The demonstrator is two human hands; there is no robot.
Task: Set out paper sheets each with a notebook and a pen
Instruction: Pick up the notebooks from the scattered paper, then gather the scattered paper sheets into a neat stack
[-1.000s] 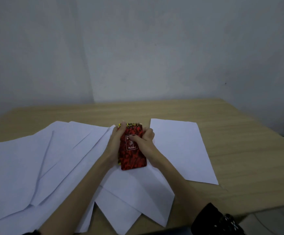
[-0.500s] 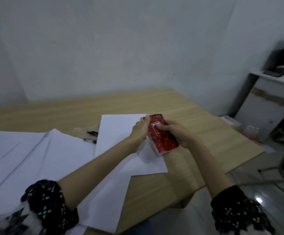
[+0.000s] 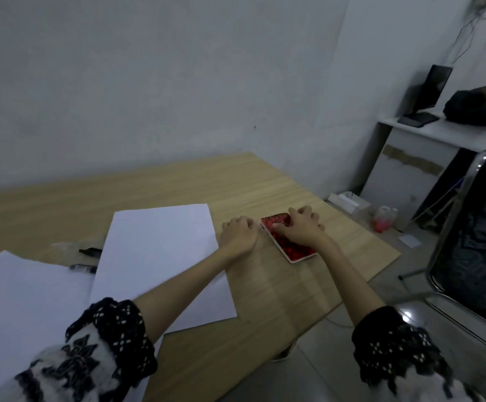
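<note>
Both arms extend forward and to the right, forearms bare, with dark patterned sleeves pushed up near the elbows. The left hand lies knuckles up with fingers curled under into a loose fist, holding nothing that can be seen. The right hand lies palm down just beside it, fingers bent and spread, fingertips pressing downward. The two hands are close together but do not touch. Both wrists are straight and low.
</note>
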